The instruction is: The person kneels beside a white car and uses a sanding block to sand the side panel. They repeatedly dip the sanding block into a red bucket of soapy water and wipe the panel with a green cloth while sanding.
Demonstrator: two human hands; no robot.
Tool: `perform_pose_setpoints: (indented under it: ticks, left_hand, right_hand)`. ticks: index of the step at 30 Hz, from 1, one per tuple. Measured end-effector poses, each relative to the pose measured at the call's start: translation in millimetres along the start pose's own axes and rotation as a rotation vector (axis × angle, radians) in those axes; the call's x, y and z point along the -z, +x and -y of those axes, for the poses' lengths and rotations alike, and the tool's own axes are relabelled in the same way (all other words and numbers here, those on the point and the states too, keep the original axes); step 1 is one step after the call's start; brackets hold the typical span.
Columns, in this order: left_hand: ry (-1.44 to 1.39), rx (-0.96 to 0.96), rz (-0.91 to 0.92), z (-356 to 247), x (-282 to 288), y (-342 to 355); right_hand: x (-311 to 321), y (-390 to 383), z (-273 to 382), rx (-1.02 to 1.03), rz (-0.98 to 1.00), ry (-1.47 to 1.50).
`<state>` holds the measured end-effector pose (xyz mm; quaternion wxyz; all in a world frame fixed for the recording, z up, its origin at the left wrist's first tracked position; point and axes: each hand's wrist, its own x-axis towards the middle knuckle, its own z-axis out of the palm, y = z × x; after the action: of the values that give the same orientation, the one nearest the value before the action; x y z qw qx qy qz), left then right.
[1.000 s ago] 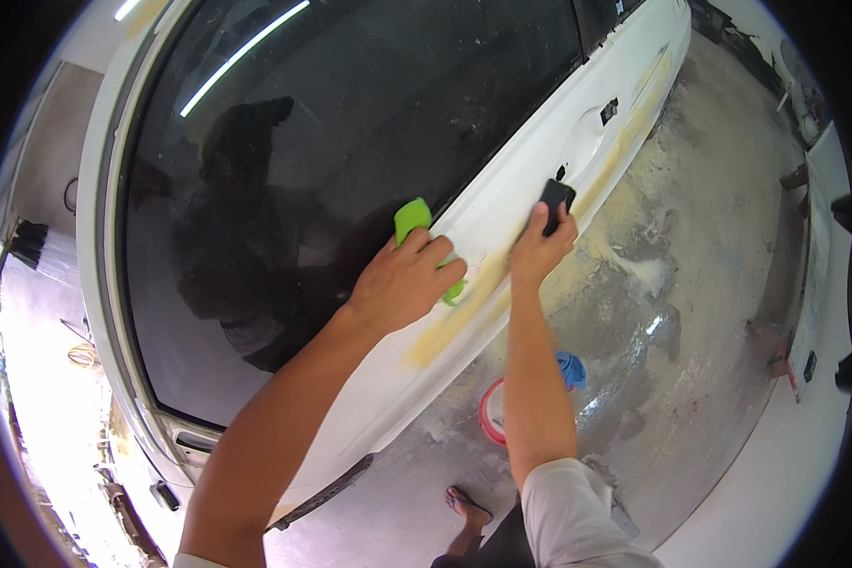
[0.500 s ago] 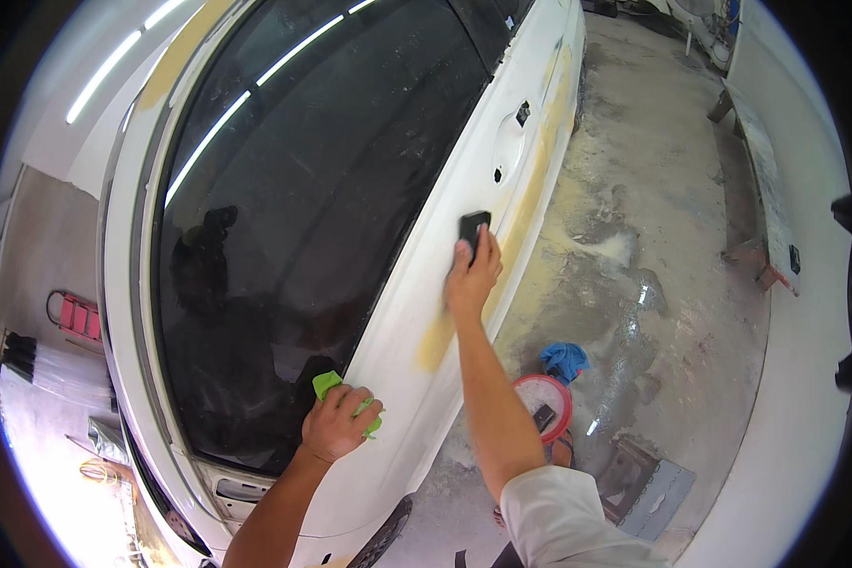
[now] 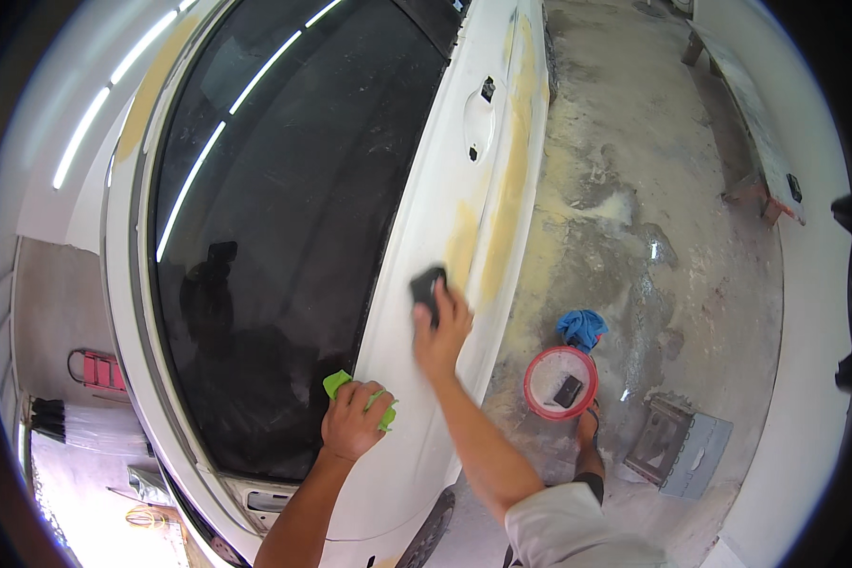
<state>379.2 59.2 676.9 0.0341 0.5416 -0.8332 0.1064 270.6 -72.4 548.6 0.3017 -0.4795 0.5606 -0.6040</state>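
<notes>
Presumably light and stiff, the black block is side-gripped in the right hand, soft cloth in the left hand.

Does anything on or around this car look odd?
Yes. The white door has dark holes where a handle would normally sit, and yellowish patches interrupt its white surface. The floor alongside is blotchy and stained.

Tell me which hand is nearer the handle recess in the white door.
Right. The right hand, holding a black block, is below the recess in the picture; the left hand, with a green cloth at the edge of the window, is farther below.
</notes>
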Motion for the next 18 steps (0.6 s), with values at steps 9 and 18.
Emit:
perform_pose_setpoints:
  ticks: [9, 18]
  left_hand:
    - [0.008, 0.009, 0.008, -1, -3, -2]
    - [0.003, -0.046, 0.052, -4, 4, 6]
  right_hand:
    - [-5, 50, -11, -0.105, -0.016, 0.049]
    - [7, -28, -29, 0.011, 0.036, -0.034]
